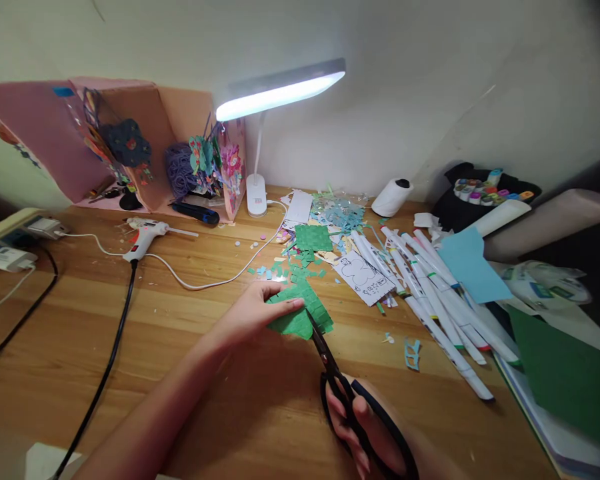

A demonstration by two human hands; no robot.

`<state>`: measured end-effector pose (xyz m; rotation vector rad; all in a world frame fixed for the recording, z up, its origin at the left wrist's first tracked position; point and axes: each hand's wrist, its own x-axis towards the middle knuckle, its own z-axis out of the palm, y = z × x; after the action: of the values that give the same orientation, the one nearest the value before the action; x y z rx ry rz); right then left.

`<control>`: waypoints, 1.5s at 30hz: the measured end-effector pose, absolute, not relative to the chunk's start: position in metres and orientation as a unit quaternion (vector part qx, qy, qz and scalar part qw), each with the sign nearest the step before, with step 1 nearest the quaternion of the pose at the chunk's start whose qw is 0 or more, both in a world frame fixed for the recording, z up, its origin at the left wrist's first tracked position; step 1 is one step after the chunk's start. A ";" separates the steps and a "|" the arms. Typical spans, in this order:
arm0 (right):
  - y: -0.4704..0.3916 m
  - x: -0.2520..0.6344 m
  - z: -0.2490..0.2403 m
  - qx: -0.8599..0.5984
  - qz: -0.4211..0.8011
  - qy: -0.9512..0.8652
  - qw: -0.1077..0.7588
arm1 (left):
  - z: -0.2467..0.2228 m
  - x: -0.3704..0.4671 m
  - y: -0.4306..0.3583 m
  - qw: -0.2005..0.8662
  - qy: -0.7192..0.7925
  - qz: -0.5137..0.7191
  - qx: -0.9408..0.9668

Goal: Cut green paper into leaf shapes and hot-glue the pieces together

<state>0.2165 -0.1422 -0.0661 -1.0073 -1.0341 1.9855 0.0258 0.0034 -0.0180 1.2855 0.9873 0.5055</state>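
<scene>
In the head view, the left hand [254, 308] pinched the green paper [296, 325] between thumb and fingers, its free part jutting rightward; the right hand [347, 437] gripped the scissors [332, 367], blades at the paper beside the left thumb.

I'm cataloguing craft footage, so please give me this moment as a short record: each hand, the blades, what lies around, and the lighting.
Left hand: holding green paper, thumb on top
Right hand: gripping black scissors by the handles
Blades: at the green paper, partly hidden by it
Beyond the hands: green scraps, white card with line drawing
Right side: white markers, light blue paper
Left side: glue gun
Light: desk lamp, on
</scene>
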 end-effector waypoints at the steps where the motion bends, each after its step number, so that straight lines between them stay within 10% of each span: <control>1: -0.142 0.217 -0.066 -0.386 0.765 -0.393 0.334 | -0.018 0.026 0.004 0.655 0.437 0.226 0.573; 45: -0.133 0.208 -0.055 -0.369 0.758 -0.334 0.421 | -0.015 0.059 -0.032 0.740 0.408 0.308 0.437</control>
<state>0.2080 -0.1328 -0.0550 -0.9253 -0.8369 1.8997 0.0590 -0.0320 -0.0150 0.9587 0.8944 0.6745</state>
